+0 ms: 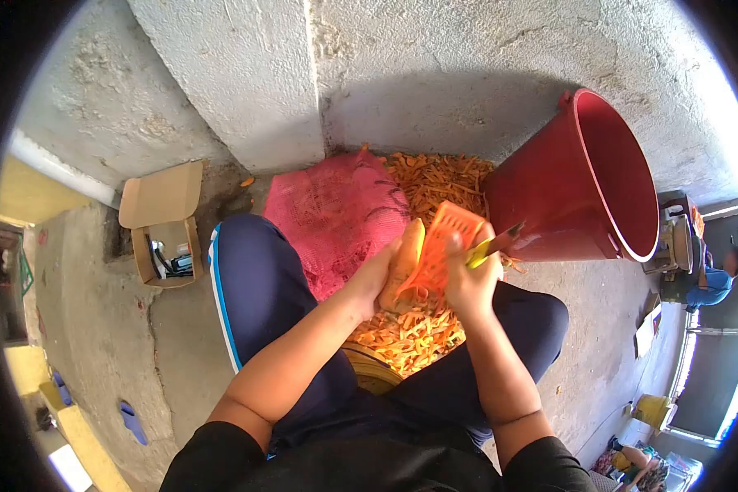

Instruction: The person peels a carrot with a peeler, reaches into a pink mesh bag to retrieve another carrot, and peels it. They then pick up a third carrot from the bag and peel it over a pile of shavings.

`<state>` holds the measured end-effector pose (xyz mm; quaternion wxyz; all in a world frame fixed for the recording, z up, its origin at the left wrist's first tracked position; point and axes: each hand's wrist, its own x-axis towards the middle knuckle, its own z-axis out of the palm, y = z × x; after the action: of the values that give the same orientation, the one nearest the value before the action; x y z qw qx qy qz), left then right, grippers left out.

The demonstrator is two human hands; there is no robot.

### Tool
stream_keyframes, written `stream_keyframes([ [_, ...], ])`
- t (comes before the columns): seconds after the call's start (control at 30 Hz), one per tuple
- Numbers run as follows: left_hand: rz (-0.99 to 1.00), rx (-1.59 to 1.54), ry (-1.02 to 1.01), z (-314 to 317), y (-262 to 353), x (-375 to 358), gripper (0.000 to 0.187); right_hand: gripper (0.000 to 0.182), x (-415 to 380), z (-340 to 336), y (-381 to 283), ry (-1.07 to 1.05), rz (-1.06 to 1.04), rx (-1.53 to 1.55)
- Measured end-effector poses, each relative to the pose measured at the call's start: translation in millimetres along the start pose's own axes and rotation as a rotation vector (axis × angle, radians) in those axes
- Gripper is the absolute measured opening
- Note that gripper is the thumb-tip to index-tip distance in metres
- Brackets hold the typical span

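Dressed in a black top (pixel 394 455), dark all across the visible front. Short in the cut, with a left sleeve (pixel 213 459) and a right sleeve (pixel 543 469) flanking the black top, each ending in a loose edge above the elbow. Bare below both edges, along smooth, rounded forearms to an ungloved left hand (pixel 373 283) and right hand (pixel 472 285). Clad beyond the black top in dark navy trousers (pixel 258 262), rounded over the knees. Trimmed down the left leg's outer side with a narrow white and light-blue stripe (pixel 224 305).
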<state>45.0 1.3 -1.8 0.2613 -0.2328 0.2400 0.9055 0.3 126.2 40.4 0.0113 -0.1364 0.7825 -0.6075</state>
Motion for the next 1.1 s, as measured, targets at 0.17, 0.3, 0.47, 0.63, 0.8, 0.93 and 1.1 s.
stream_keyframes([
  [0.17, 0.07, -0.025, 0.078, -5.2, -5.6, 4.4, 0.039, 0.019, -6.1, 11.6, -0.4, -0.025, -0.169, -0.183],
  [0.3, 0.105, -0.017, 0.083, -1.0, -9.0, 3.6, 0.038, 0.019, -7.0, 12.0, 0.2, 0.01, -0.152, -0.27],
  [0.47, 0.109, 0.142, -0.023, -3.9, -15.1, -3.3, 0.036, 0.018, 11.7, 2.6, 16.4, 0.229, -0.073, -0.401],
  [0.63, 0.043, 0.191, -0.13, -4.5, -16.2, -10.7, 0.037, 0.019, 63.4, -37.1, 41.6, 0.559, -0.122, -0.438],
  [0.8, -0.015, 0.147, -0.029, 0.8, -13.6, -13.1, 0.039, 0.015, 70.1, -41.6, 32.2, 0.518, 0.045, -0.105],
  [0.93, 0.053, 0.094, -0.081, 4.3, -6.0, -11.2, 0.038, 0.014, 33.2, -19.1, 12.6, 0.232, -0.022, 0.068],
  [1.1, 0.039, -0.094, 0.008, -0.2, -8.8, -5.5, 0.035, 0.018, -4.5, 5.5, 4.0, -0.017, -0.074, -0.08],
])
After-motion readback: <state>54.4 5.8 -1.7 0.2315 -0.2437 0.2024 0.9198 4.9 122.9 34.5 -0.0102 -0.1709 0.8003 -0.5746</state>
